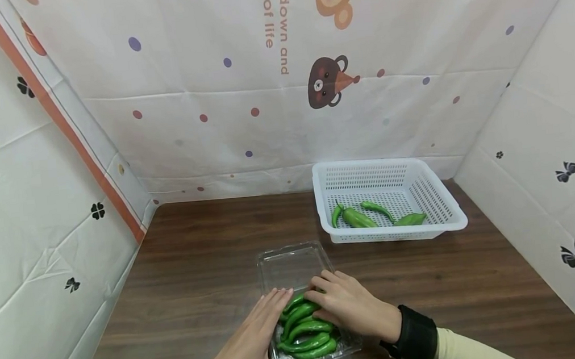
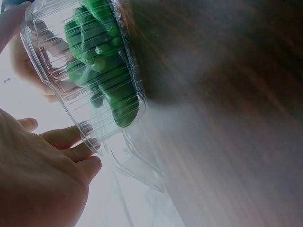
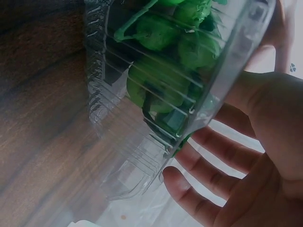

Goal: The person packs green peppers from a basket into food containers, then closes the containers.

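Together, left hand [image 1: 252, 342] and right hand [image 1: 347, 305], fingers flat and relaxed, steadying green peppers [image 1: 306, 332] in clear clamshell [image 1: 294, 261]; best lifted singly.

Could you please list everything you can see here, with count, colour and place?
Table: one, dark brown wood, fills the floor of the booth.
Clamshell box: one, clear plastic, lid open, at the near middle of the table.
Peppers in box: several, green, piled in the box's near half; exact count unclear.
Basket: one, white, perforated, far right of the table.
Peppers in basket: about four, green, on its floor.
Curtain: white with dots and bears, behind and at both sides.
Left hand: fingers straight, on the box's left edge.
Right hand: over the peppers, fingertips on them.
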### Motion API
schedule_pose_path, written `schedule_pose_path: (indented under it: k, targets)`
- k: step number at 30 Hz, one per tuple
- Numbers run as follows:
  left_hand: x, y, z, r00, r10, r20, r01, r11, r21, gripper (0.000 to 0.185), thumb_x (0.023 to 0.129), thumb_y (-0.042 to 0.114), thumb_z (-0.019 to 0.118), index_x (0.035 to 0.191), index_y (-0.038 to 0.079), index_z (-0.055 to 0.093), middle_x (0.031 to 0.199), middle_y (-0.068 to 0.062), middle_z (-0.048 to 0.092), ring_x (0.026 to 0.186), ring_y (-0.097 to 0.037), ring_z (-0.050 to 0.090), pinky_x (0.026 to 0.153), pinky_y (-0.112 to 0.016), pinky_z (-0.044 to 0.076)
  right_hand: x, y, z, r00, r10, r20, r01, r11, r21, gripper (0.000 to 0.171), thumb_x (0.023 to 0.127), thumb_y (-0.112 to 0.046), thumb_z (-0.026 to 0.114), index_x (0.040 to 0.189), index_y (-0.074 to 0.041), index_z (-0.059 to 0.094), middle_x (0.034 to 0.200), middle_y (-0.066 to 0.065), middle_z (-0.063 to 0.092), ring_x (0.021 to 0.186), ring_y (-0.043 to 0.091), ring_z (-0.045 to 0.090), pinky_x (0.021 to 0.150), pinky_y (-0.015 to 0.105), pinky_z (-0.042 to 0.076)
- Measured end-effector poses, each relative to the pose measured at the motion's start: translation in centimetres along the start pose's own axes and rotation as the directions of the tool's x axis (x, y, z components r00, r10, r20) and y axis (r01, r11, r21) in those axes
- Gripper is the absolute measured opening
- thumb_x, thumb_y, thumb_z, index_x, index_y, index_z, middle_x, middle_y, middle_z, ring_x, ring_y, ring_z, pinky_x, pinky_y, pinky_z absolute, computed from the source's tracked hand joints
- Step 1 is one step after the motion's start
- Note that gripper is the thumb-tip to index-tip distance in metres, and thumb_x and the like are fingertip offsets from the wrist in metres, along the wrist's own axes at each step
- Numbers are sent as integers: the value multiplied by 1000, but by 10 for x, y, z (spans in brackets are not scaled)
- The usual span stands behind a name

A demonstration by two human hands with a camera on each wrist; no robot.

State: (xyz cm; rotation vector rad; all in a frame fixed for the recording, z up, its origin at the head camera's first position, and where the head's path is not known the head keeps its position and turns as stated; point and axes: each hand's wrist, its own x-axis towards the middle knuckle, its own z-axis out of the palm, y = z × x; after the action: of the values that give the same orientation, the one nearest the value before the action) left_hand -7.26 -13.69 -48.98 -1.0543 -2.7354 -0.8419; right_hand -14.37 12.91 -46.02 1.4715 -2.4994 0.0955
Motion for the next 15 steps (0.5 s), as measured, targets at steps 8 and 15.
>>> schedule_pose_path:
  k: [8,15]
  targets:
    - [0,0,1,1000,3,1,-3,1000,-1,113,85,65,74,166,15,13,168,-6,28,151,-35,30,117,-56,35,-1,0,1,1000,1,-15,-1,1000,11,34,91,-35,80,120,-20,71,113,-2,64,97,14,57,74,29,50]
    - [1,-1,1,1000,-2,1,2,1000,1,112,85,66,73,166,16,15,169,-2,25,152,-35,30,116,-58,36,-2,0,2,1000,2,-22,-2,1000,8,33,92,-35,78,120,-20,71,115,-2,63,99,14,56,76,29,49]
